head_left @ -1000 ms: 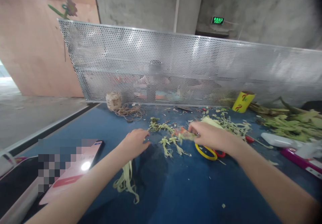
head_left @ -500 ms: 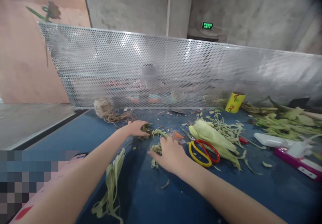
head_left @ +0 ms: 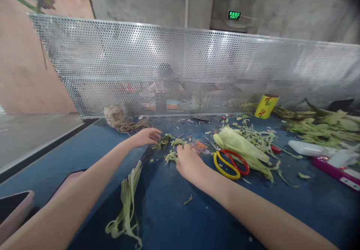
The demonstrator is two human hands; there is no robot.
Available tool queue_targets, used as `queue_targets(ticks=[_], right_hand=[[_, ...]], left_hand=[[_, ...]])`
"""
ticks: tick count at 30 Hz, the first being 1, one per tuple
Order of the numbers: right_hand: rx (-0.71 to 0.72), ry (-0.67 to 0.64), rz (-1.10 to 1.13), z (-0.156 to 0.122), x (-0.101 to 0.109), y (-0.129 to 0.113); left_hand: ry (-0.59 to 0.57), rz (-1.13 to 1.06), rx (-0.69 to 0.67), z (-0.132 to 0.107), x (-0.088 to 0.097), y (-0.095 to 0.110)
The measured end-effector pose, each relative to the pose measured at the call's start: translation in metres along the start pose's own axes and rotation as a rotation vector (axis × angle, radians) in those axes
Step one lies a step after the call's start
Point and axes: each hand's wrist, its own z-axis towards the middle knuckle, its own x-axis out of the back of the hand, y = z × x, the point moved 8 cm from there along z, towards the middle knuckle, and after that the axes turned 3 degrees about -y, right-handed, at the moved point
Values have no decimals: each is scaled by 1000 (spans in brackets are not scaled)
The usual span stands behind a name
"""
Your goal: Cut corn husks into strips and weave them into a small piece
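Observation:
My left hand [head_left: 147, 136] is over the blue tabletop, fingers stretched forward and a little apart, with a small heap of green plant scraps [head_left: 163, 141] just past the fingertips. My right hand [head_left: 189, 162] is lower, its fingers curled together against a clump of pale green shreds [head_left: 171, 156] that sticks out on their left side; the fingertips are partly hidden. Right of this hand lie scissors [head_left: 229, 163] with one yellow and one red handle loop. A pale corn husk [head_left: 239, 147] rests behind and beside them. A withered husk strip [head_left: 129, 201] lies nearer me, between my forearms.
A twine ball [head_left: 114, 116] with loose strands stands at back left, before a perforated metal screen [head_left: 135, 66]. A yellow roll [head_left: 266, 106], leafy scraps [head_left: 323, 128] and a purple-white power strip [head_left: 337, 170] are at right. A pink-edged phone-like object [head_left: 28, 201] lies lower left.
My left hand has drawn back to the left, off the green scraps, which now lie uncovered. My right hand's fingers have curled in more. The view has tilted down slightly.

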Motion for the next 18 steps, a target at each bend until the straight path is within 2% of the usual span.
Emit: queue_targets(ticks=[6, 11, 18], right_hand=[[11, 25, 4, 5, 2, 1], [62, 41, 7, -5, 8, 5], [55, 60, 4, -16, 13, 25]], left_hand=[[53, 78, 15, -1, -1, -2], [73, 86, -4, 4, 0, 0], [62, 123, -10, 10, 1, 3]])
